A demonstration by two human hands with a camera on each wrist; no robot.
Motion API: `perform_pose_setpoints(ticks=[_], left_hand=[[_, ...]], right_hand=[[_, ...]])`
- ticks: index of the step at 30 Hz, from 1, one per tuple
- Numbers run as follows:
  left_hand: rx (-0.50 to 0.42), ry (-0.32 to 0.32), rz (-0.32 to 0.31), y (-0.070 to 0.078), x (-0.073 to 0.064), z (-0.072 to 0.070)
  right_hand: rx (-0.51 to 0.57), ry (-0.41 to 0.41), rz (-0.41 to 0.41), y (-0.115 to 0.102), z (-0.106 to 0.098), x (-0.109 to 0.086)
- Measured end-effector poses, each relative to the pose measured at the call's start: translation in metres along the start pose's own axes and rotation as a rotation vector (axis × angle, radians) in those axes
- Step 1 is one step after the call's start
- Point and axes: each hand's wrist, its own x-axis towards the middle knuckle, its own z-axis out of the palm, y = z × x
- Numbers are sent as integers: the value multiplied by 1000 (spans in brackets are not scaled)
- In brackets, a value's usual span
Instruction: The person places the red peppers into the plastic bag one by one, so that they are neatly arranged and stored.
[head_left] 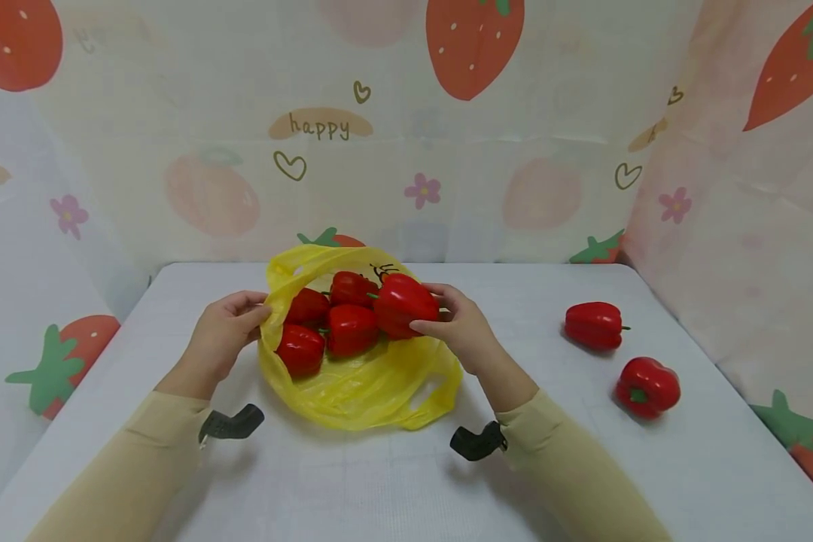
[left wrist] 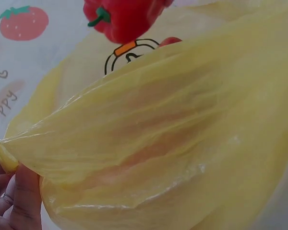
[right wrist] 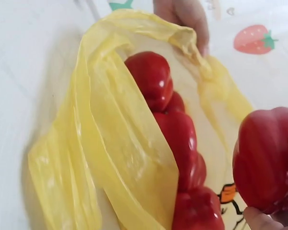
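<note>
A yellow plastic bag [head_left: 366, 403] lies open on the white table, its mouth facing me. Several red bell peppers [head_left: 352, 330] sit inside it. My left hand [head_left: 225, 335] pinches the bag's left rim between thumb and fingers, also seen in the left wrist view. My right hand [head_left: 464, 327] grips another red bell pepper [head_left: 406, 305] at the right side of the bag's mouth. In the right wrist view this held pepper [right wrist: 266, 160] is at the right edge, with a thumb and fingertips on it. Its green stem points left toward the bag.
Two more red bell peppers lie on the table [head_left: 515, 452] at the right: one pepper [head_left: 593, 326] farther back, the other pepper [head_left: 647, 388] nearer me. A curtain [head_left: 379, 196] printed with strawberries hangs behind the table and along its sides.
</note>
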Motion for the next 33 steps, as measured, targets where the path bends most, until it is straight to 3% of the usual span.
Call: perform_pose_setpoints(ticks=[7,24,33], left_hand=[[-9,0,16,3,0,1],[-8,-9,16,0,0,-1],[-8,-14,25,-1,-1,-2]], right_hand=[[-27,43,27,-1,21,11],[-17,129,-31,7,57,33],[-103,141,-30,6,65,36]])
